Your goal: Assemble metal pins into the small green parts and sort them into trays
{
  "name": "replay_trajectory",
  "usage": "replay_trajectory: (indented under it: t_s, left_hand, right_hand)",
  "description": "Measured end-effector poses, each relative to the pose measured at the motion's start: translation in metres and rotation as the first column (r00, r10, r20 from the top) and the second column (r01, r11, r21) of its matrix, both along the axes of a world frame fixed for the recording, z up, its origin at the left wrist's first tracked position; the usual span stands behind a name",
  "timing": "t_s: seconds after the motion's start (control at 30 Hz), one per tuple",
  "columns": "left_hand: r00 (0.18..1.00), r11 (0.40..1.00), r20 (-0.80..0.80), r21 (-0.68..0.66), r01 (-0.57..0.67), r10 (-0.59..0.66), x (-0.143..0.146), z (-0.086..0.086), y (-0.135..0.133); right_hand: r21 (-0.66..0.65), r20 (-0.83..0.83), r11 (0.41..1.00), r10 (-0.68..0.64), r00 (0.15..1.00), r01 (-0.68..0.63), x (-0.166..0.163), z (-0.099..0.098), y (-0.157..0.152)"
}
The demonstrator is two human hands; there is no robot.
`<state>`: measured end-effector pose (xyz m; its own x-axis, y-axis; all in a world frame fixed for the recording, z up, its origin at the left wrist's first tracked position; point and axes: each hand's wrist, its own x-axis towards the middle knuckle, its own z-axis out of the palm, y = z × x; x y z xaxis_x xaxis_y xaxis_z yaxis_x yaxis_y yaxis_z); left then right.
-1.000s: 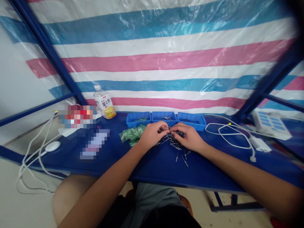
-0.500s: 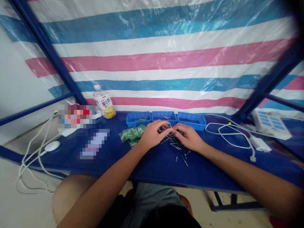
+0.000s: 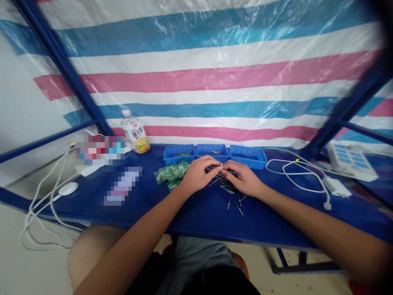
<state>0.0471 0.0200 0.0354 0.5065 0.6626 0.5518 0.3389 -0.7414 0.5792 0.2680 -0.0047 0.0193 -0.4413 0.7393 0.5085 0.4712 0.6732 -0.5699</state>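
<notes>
My left hand [image 3: 199,174] and my right hand [image 3: 244,177] meet fingertip to fingertip over a pile of rivets [image 3: 226,188] with thin metal stems. Both are closed in a pinch, and a small silvery bit, seemingly a rivet [image 3: 221,165], shows between the fingertips; most of it is hidden. A few loose rivets [image 3: 238,208] lie on the blue table nearer to me. Beside my left wrist is a heap of green-tinted plastic bags [image 3: 172,174]. My hands partly cover the pile.
Behind the hands stand three blue bins: a left bin [image 3: 179,155] with something green, a middle bin [image 3: 212,150] with rivets, and a right bin [image 3: 248,157]. A drink bottle [image 3: 136,133] is at back left. White cables [image 3: 294,174] and a power strip [image 3: 351,162] lie right.
The fingertips have shifted slightly against each other, and the small silvery bit between them shows a little more clearly. Otherwise the hands, pile and bins look the same.
</notes>
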Motion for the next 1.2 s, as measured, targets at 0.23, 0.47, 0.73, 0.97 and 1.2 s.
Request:
replay_trajectory:
  t_s: [0.23, 0.47, 0.73, 0.97, 1.2]
  left_hand:
    - [0.999, 1.000, 0.041, -0.019, 0.004, -0.003, 0.0003, -0.0025, 0.0010]
    - [0.997, 0.999, 0.054, 0.003, 0.054, -0.055, 0.0003, -0.0067, 0.0038]
    - [0.995, 0.996, 0.046, 0.025, 0.084, -0.085, -0.0013, -0.0044, 0.0029]
    - [0.992, 0.991, 0.028, 0.057, 0.118, -0.120, -0.0007, -0.0061, 0.0047]
    - [0.991, 0.995, 0.095, -0.020, 0.098, -0.096, -0.0016, -0.0032, 0.0026]
  right_hand:
    - [-0.027, 0.015, 0.999, 0.032, 0.999, -0.031, -0.0005, -0.0014, -0.0001]
    - [0.005, 0.054, 0.999, 0.051, 0.997, -0.051, 0.0016, -0.0018, 0.0016]
    - [0.009, 0.025, 0.999, 0.049, 0.999, -0.049, 0.0032, -0.0027, 0.0022]
    - [0.012, 0.004, 0.997, 0.072, 0.997, -0.072, 0.0040, -0.0032, 0.0039]
    - [-0.037, 0.022, 0.996, 0.084, 0.996, -0.083, 0.0014, -0.0010, 0.0003]
